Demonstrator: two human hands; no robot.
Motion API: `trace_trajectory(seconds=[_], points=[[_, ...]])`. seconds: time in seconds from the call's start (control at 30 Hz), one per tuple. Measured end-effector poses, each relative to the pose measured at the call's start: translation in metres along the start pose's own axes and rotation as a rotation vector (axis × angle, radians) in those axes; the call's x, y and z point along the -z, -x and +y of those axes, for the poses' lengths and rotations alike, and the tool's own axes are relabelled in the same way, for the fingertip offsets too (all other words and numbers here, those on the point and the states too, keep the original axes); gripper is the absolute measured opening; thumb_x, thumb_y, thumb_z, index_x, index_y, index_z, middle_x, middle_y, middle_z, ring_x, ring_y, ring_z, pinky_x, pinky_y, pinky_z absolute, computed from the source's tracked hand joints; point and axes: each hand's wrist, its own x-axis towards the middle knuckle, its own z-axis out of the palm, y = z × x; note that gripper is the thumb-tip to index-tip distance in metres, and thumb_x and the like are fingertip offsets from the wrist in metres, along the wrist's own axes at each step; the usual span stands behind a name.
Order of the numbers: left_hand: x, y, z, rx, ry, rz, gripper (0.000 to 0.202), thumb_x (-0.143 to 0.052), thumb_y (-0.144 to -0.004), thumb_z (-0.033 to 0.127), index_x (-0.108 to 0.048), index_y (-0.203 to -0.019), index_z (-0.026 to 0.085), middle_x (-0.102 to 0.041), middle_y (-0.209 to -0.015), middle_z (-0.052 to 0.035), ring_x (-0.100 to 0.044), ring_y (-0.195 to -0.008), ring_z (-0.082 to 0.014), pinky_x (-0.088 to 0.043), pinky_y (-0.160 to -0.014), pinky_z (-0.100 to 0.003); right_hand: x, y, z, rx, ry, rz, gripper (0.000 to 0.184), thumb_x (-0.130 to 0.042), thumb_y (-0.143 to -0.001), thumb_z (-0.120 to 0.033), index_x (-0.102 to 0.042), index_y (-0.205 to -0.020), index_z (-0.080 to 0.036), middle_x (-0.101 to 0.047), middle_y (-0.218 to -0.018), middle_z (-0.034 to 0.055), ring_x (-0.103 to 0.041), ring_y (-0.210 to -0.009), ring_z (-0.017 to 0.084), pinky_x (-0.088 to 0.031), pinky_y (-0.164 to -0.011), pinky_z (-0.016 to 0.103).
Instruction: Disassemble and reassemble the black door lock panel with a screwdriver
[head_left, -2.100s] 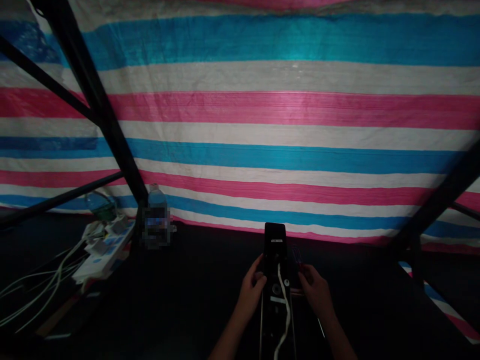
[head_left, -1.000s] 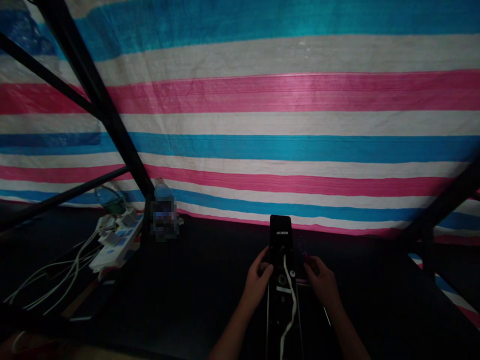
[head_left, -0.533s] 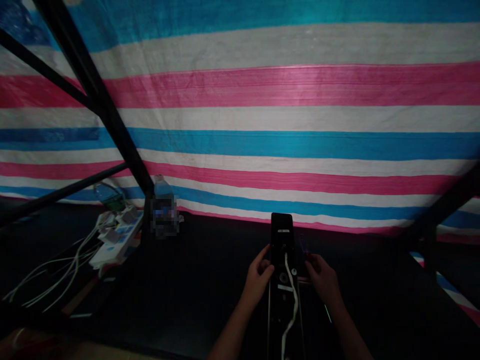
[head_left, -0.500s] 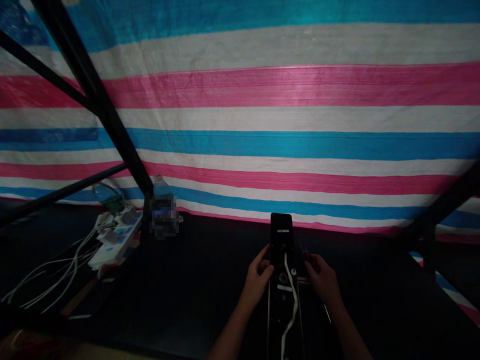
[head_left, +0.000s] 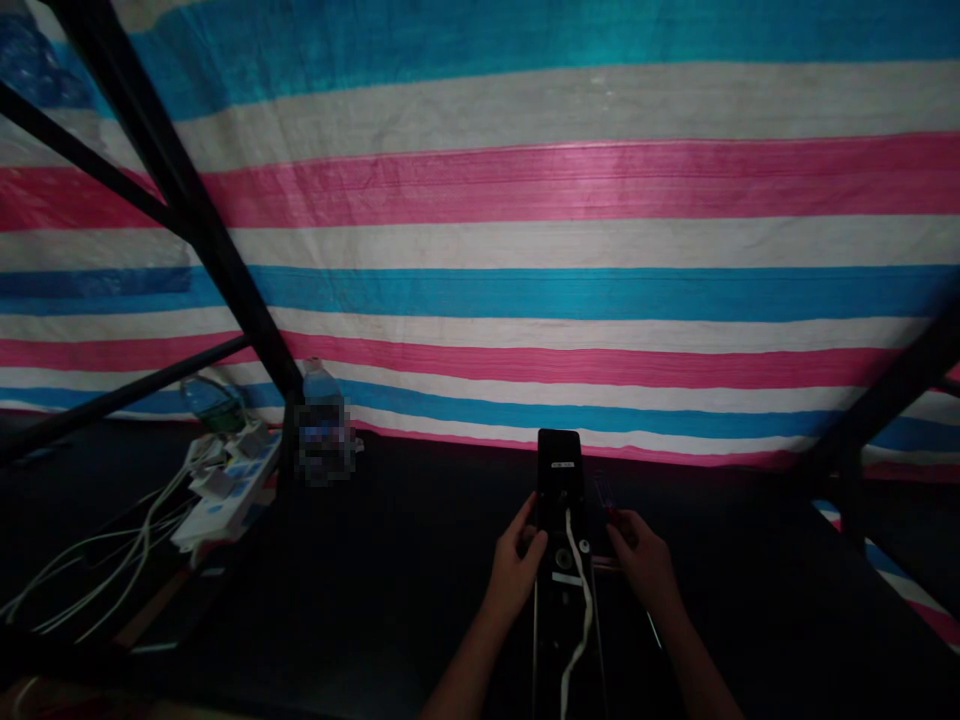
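On the dark table (head_left: 390,610), the left hand (head_left: 514,572) still grips the black panel (head_left: 559,480), right hand (head_left: 641,562) half-curled beside.

At twelve o'clock, a woven tarpaulin (head_left: 570,235) is running in horizontal stripes of blue, white and pink, with a darker blue patch toward nine o'clock. Black metal struts (head_left: 203,230) are slanting across it at ten o'clock. At six o'clock, a slim black device (head_left: 551,480) is carrying a wavy white cable (head_left: 587,610), while at eight o'clock a white power strip (head_left: 229,500) is showing blue patches.
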Motion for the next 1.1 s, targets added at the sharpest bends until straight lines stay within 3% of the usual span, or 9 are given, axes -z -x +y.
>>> trace_trajectory(seconds=[0.27, 0.37, 0.47, 0.53, 0.77, 1.1], points=[[0.002, 0.001, -0.001, 0.012, 0.053, -0.053, 0.085, -0.071, -0.084, 0.05, -0.039, -0.154, 0.015, -0.075, -0.096, -0.0071, -0.069, -0.086, -0.0226, -0.053, -0.079, -0.033, 0.001, 0.001, -0.005, -0.015, -0.016, 0.011, 0.035, -0.057, -0.083, -0.049, -0.067, -0.098, -0.02, -0.076, -0.087, 0.0084, -0.071, -0.079, 0.026, -0.051, -0.071, 0.033], [0.002, 0.003, 0.0, 0.016, 0.06, -0.059, 0.083, -0.068, -0.086, 0.052, -0.037, -0.155, 0.016, -0.075, -0.116, -0.0114, -0.071, -0.101, -0.0267, -0.054, -0.09, -0.038, 0.0, 0.001, -0.005, -0.012, -0.025, 0.009, 0.035, -0.057, -0.083, -0.05, -0.067, -0.098, -0.02, -0.076, -0.086, 0.0078, -0.072, -0.079, 0.026, -0.051, -0.07, 0.033], [0.002, 0.002, 0.001, -0.026, 0.018, 0.004, 0.07, -0.062, -0.089, 0.056, -0.051, -0.147, 0.018, -0.062, -0.143, -0.0116, -0.057, -0.132, -0.0304, -0.042, -0.113, -0.043, 0.0, 0.001, -0.003, 0.005, -0.008, 0.013, 0.035, -0.057, -0.083, -0.049, -0.068, -0.099, -0.02, -0.076, -0.088, 0.0081, -0.072, -0.079, 0.026, -0.052, -0.07, 0.033], [0.002, 0.0, 0.002, -0.049, -0.016, 0.044, 0.062, -0.058, -0.092, 0.057, -0.059, -0.141, 0.019, -0.057, -0.149, -0.0096, -0.047, -0.142, -0.0296, -0.032, -0.121, -0.044, -0.001, 0.002, -0.001, 0.014, 0.011, 0.002, 0.035, -0.056, -0.085, -0.048, -0.068, -0.101, -0.02, -0.077, -0.089, 0.0082, -0.072, -0.081, 0.026, -0.052, -0.071, 0.033], [0.002, -0.001, 0.006, -0.038, -0.007, 0.058, 0.061, -0.06, -0.091, 0.058, -0.061, -0.139, 0.021, -0.058, -0.147, -0.0093, -0.048, -0.141, -0.0308, -0.034, -0.121, -0.048, -0.002, 0.003, 0.001, 0.044, 0.046, -0.057, 0.035, -0.053, -0.089, -0.048, -0.067, -0.107, -0.022, -0.076, -0.09, 0.0071, -0.072, -0.079, 0.026, -0.052, -0.068, 0.033], [0.0, 0.001, 0.013, -0.006, 0.01, 0.036, 0.063, -0.06, -0.09, 0.058, -0.059, -0.141, 0.021, -0.062, -0.143, -0.0108, -0.059, -0.13, -0.0316, -0.047, -0.111, -0.047, -0.002, 0.006, -0.001, 0.108, 0.106, -0.106, 0.031, -0.047, -0.093, -0.04, -0.065, -0.111, -0.023, -0.074, -0.108, 0.0096, -0.071, -0.098, 0.027, -0.053, -0.084, 0.037]])
